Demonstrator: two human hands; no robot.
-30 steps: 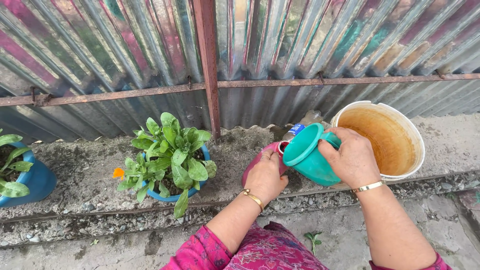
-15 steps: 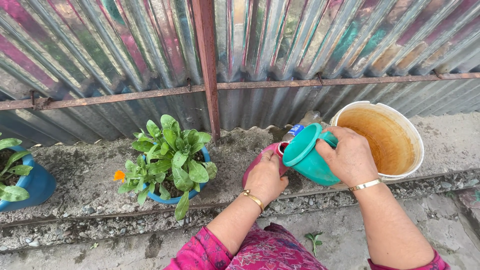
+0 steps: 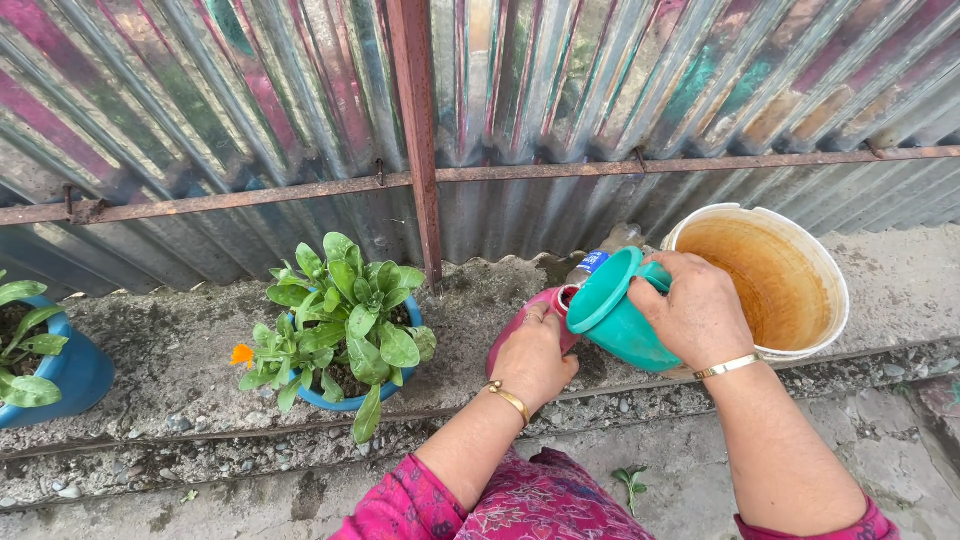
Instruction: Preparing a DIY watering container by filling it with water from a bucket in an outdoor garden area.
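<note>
Tipping the teal jug [image 3: 620, 315] with my right hand [image 3: 695, 310] exactly as before, I am still gripping the pink bottle [image 3: 520, 325] in my left hand [image 3: 535, 355].

A small bottle [image 3: 588, 266] with a blue label stands against the metal fence, just behind the tilted teal cup [image 3: 615, 310] and beside the white bucket [image 3: 815, 255]. Only its top part shows; the rest is hidden. No signs or screens appear.
</note>
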